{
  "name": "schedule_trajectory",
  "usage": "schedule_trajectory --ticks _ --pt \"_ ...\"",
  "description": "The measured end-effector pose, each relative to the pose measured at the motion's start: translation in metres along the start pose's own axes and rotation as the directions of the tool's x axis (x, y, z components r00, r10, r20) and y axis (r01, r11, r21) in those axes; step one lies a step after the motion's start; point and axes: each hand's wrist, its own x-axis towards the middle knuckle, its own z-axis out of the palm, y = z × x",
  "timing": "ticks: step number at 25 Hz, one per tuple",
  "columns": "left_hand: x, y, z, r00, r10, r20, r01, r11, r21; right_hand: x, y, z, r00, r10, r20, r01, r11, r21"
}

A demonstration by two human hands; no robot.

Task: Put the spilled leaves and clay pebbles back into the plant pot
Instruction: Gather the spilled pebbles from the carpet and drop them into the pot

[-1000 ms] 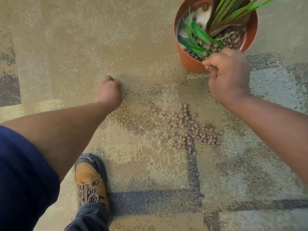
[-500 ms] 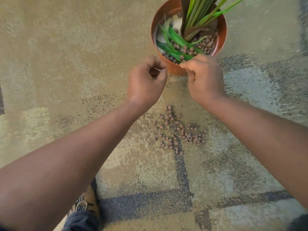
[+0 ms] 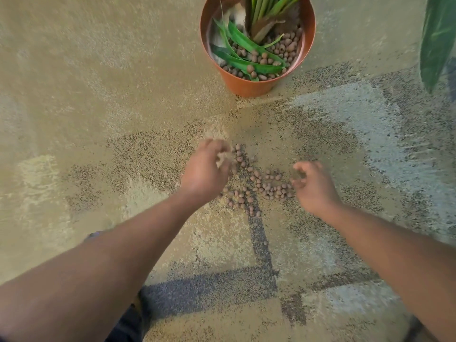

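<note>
Fingers curl loosely on both sides: left hand (image 3: 204, 171) and right hand (image 3: 314, 185) flank the clay pebbles (image 3: 259, 186) on carpet (image 3: 98, 95), gripping nothing visible.

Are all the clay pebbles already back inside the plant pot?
No, many clay pebbles lie on the carpet between both hands, outside the plant pot.

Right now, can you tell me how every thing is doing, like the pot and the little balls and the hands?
Plant pot: upright on the carpet, holding leaves and pebbles.
Cut leaves: lying inside the pot.
Spilled clay pebbles: scattered on the carpet, between the hands.
Left hand: open, fingers curled, at the pile.
Right hand: open, fingers curled, at the pile.
</note>
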Motion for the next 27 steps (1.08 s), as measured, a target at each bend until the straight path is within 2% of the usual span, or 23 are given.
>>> schedule_trajectory --ticks 2,5,12,15,23,27 --pt "-0.011 -0.019 0.023 0.989 -0.069 0.128 0.065 0.997 0.035 0.002 0.006 0.009 0.997 0.037 0.061 -0.037 0.999 0.008" --pt "-0.012 -0.025 0.041 0.975 -0.072 0.21 0.068 0.997 0.024 0.006 0.004 0.015 0.997 0.011 0.07 -0.011 1.0 0.001" --pt "-0.013 -0.027 0.062 0.993 -0.083 0.079 0.083 0.997 -0.005 0.003 0.001 0.025 0.997 -0.058 0.06 0.063 0.993 -0.097" --pt "-0.017 -0.032 0.064 0.995 -0.081 0.064 0.081 0.997 -0.006 0.001 0.006 0.029 0.998 -0.054 0.031 0.056 0.996 -0.063" --pt "-0.013 -0.03 0.06 0.975 -0.222 0.016 0.222 0.971 -0.091 -0.001 0.002 0.031 0.998 -0.049 0.029 0.051 0.996 -0.073" --pt "-0.013 -0.029 0.061 0.977 -0.213 0.016 0.214 0.973 -0.091 -0.004 0.0 0.03 0.999 -0.038 -0.009 0.037 0.997 -0.067"
